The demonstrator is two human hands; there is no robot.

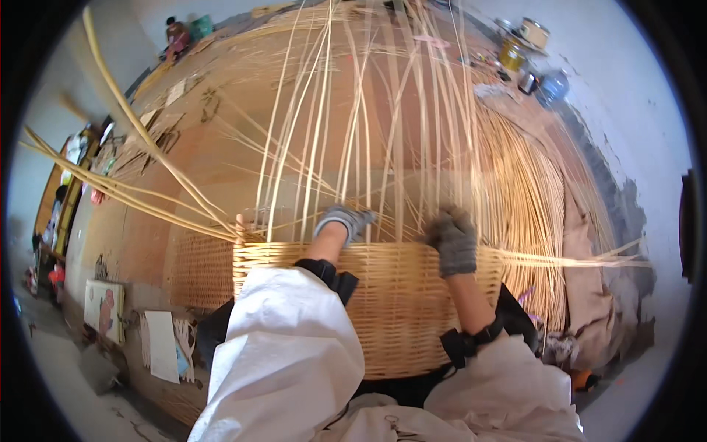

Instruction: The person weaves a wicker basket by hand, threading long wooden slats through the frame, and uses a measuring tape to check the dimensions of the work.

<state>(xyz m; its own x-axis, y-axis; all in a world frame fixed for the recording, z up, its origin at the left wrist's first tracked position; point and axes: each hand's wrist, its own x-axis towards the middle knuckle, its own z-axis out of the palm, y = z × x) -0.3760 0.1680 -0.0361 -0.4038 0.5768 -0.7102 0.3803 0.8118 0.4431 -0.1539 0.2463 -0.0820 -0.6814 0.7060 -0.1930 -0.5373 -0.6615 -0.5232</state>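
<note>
Grey-gloved, the left hand [346, 220] bends inward, right hand [452, 241] curls over wicker [398, 302], grips unclear.

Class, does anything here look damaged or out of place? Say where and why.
The right-hand wall looks damaged: low down, its pale surface gives way to ragged, dark grey patches, perhaps flaked paint or plaster. The woven panel shows no obvious break.
</note>
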